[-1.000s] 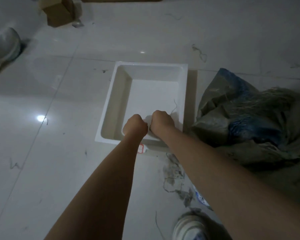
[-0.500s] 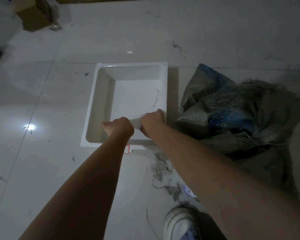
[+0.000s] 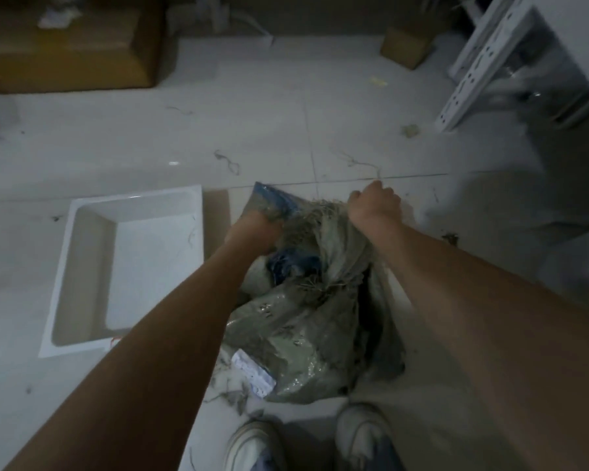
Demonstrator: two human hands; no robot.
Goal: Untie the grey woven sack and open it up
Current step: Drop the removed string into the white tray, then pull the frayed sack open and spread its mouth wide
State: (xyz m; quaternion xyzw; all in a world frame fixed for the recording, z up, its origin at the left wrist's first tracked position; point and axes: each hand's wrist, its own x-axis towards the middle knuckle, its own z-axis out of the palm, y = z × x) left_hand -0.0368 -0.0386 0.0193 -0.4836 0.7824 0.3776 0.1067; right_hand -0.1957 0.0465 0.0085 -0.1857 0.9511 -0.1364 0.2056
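The grey woven sack (image 3: 300,338) stands crumpled on the pale tiled floor right in front of my feet, with blue patches and frayed fibres around its bunched top. My left hand (image 3: 252,232) is closed on the sack's upper left edge by a blue patch. My right hand (image 3: 374,203) grips the frayed top at the upper right and holds it up. A knot or tie is not clearly visible in the gathered fabric between my hands.
A white rectangular tray (image 3: 82,266) lies on the floor to the left of the sack. A large cardboard box (image 3: 68,52) is at the back left, a small box (image 3: 407,45) at the back, white metal shelving (image 3: 483,59) at the right. My shoes (image 3: 252,443) are below.
Both hands left the near rim of the white tray and moved right onto the sack's top. My view swung right, so the sack is now central.
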